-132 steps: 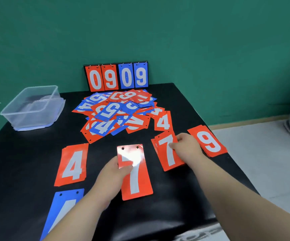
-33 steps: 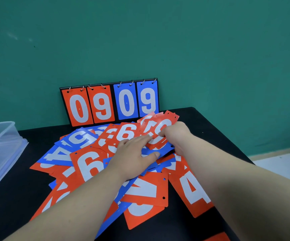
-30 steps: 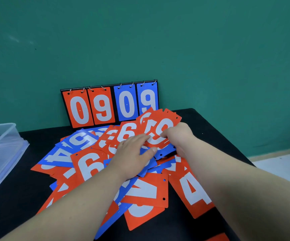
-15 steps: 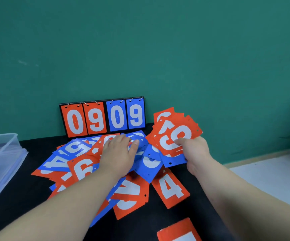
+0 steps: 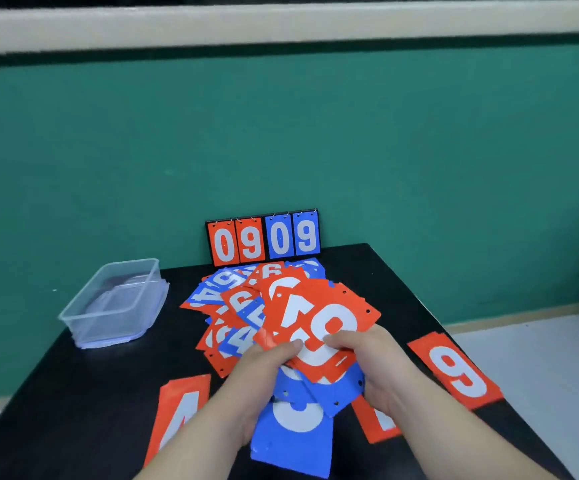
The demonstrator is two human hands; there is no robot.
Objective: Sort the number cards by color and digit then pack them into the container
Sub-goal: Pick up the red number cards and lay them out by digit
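Both bare forearms come up from the lower edge and lean in toward each other, so the two hands meet in the middle. The left hand (image 5: 264, 372) grips the cards (image 5: 319, 320) from their left side, its thumb laid flat on top and its fingers tucked beneath, out of sight. The right hand (image 5: 378, 372) grips the same cards from the right, thumb pointing left across the top face, fingers hidden underneath. The two thumb tips lie near each other, just apart.

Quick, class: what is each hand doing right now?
Left hand: holding the fanned bunch of cards.
Right hand: holding the same bunch.
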